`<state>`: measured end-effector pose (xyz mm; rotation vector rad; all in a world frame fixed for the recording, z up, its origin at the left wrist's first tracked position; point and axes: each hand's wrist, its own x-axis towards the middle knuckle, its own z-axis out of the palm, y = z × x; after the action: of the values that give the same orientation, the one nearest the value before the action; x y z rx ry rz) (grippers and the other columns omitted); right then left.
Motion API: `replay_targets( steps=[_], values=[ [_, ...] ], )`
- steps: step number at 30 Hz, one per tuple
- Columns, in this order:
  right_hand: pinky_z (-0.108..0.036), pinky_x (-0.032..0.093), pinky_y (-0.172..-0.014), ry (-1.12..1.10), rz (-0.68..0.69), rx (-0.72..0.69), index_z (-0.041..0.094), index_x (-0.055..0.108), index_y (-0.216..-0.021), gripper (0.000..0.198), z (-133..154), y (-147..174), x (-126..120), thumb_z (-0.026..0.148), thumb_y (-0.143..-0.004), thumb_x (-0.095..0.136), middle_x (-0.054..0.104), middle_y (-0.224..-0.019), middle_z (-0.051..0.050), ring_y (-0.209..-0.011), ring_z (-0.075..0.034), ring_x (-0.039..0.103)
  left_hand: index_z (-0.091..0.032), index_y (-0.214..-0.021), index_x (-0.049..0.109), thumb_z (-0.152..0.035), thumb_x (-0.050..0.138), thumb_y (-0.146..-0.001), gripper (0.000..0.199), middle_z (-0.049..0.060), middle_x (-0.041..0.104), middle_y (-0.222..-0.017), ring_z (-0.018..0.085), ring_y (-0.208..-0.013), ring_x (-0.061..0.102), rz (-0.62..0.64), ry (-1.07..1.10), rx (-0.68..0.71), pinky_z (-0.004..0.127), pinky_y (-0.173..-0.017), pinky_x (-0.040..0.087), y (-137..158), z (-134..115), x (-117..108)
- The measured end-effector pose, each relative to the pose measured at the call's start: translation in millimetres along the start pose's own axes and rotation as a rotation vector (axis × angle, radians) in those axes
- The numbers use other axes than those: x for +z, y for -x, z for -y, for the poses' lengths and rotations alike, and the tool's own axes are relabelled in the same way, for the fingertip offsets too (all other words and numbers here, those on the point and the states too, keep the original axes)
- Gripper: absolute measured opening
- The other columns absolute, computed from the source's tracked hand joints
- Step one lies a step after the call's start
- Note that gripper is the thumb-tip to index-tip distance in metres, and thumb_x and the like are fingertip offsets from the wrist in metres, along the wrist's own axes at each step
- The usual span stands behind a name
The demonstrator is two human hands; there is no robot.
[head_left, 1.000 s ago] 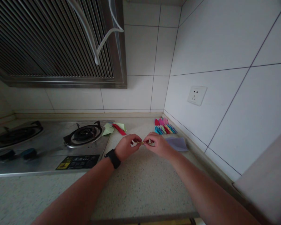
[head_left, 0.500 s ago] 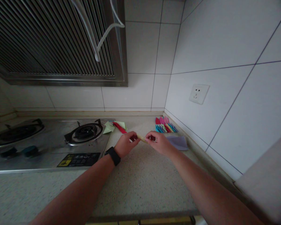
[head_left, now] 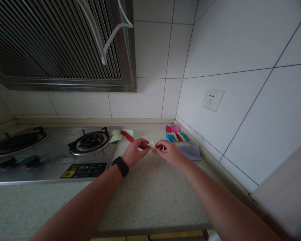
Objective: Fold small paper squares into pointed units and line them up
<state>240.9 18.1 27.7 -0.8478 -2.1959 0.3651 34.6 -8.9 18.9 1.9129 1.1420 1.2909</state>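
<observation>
A small pale yellow piece of paper (head_left: 152,146) is held between my two hands above the speckled counter (head_left: 150,190). My left hand (head_left: 135,153), below a black watch (head_left: 120,166), pinches its left edge between thumb and fingers. From the other side my right hand (head_left: 171,152) grips the paper's right edge. Part of the paper shows upright between the fingertips; its exact folds are too small to make out. Just beyond my left hand lie a red strip (head_left: 126,135) and pale green paper pieces (head_left: 116,136). A lilac paper sheet (head_left: 191,152) rests beside my right wrist.
Rows of folded colourful paper pieces (head_left: 177,133) stand near the back corner. At left is a gas stove (head_left: 52,147) beneath a range hood (head_left: 65,85) with a hanging white cable (head_left: 104,50). A socket (head_left: 213,99) sits on the tiled right wall.
The yellow paper has turned from a thin, narrow strip to a wider, more upright face between my fingers. My hands stay in nearly the same place.
</observation>
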Motion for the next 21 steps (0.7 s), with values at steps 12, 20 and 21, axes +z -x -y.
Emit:
replay_targets(
  steps=[12,20,21],
  values=[
    [-0.024,0.04,-0.061,-0.052,-0.015,0.101,0.019,0.066,-0.084,0.013,-2.3,-1.6,2.4,0.03,-0.085,0.058,0.067,-0.079,-0.002,-0.065,-0.012,0.054,-0.015,-0.088,0.065,-0.036,0.064,-0.078,0.024,0.003,0.065,-0.076,0.012,-0.065,0.059,0.099,0.057,-0.134,0.02,-0.049,0.049,0.9,-3.3,1.2],
    [-0.025,0.041,-0.061,-0.114,-0.025,0.144,0.018,0.066,-0.084,0.017,-7.5,-1.9,6.1,0.033,-0.085,0.058,0.069,-0.079,-0.002,-0.066,-0.013,0.056,-0.014,-0.092,0.067,-0.034,0.064,-0.078,0.024,0.004,0.063,-0.081,0.012,-0.068,0.056,0.186,0.207,-0.144,0.02,-0.05,0.051,2.9,-3.5,-0.1],
    [-0.025,0.041,-0.061,-0.113,-0.026,0.145,0.019,0.067,-0.084,0.017,-6.8,-1.8,5.7,0.033,-0.085,0.058,0.069,-0.078,-0.002,-0.066,-0.013,0.056,-0.014,-0.093,0.067,-0.034,0.064,-0.078,0.025,0.004,0.064,-0.082,0.012,-0.069,0.056,0.202,0.211,-0.144,0.02,-0.051,0.051,3.2,-3.2,0.0]
  ],
)
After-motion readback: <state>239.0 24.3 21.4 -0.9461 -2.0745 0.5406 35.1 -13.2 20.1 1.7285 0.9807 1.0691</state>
